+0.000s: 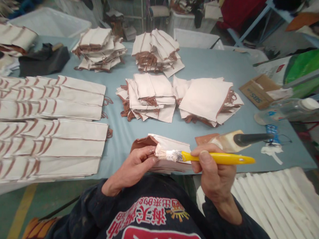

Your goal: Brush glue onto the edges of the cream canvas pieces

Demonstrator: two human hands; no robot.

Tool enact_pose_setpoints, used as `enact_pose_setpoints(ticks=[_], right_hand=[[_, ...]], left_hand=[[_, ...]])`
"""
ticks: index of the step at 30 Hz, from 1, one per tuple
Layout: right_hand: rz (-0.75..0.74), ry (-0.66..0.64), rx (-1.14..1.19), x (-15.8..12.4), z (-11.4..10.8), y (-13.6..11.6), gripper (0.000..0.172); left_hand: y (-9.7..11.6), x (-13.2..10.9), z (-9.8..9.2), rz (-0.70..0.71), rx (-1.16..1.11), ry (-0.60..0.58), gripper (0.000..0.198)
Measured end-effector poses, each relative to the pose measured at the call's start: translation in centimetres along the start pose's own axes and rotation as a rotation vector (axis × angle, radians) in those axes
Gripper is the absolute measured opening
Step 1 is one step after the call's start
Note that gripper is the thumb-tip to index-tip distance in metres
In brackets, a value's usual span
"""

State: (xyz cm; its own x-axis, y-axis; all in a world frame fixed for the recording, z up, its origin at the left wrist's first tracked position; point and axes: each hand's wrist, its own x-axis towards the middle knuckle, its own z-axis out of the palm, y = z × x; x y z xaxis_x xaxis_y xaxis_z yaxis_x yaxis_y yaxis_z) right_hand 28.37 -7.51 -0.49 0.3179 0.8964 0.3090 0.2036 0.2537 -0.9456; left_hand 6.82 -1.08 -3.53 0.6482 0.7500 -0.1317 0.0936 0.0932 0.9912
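In my right hand [216,169] is a yellow-handled paintbrush [218,158], held level with its bristles to the left. The bristles are coated in something white and touch the edge of a brown and cream fabric piece [176,142]. My left hand [136,165] pinches that piece at its left end, close to the bristle tips. Part of the piece is hidden behind the brush and my fingers. Right of the brush lies a pale container [225,141] with another black-handled tool [250,139] across it.
Overlapping rows of cream pieces with brown edges [78,134] cover the table's left side. Several stacks, such as a front right stack [205,97], stand further back. At right are a cardboard box [258,91] and a clear plastic jar [287,109]. White folded material [277,195] lies below the table edge.
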Motion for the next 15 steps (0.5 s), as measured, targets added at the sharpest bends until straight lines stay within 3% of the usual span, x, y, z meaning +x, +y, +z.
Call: enact_pose_setpoints(ticks=[3,8,12,15], right_hand=[[-0.003,0.082,0.048,-0.1,0.2,0.1,0.025],[0.013,0.021,0.021,-0.6,0.1,0.3,0.026],[-0.087,0.114,-0.043,-1.2,-0.6,0.5,0.021],[-0.197,-0.009,-0.164,-1.7,-0.1,0.6,0.017]], left_hand=[[-0.1,0.0,0.1,-0.002,-0.011,0.034,0.029],[-0.7,0.0,0.2,-0.047,-0.142,0.043,0.032],[-0.7,0.1,0.4,-0.057,-0.164,0.085,0.031],[-0.5,0.4,0.9,-0.061,-0.16,0.106,0.029]])
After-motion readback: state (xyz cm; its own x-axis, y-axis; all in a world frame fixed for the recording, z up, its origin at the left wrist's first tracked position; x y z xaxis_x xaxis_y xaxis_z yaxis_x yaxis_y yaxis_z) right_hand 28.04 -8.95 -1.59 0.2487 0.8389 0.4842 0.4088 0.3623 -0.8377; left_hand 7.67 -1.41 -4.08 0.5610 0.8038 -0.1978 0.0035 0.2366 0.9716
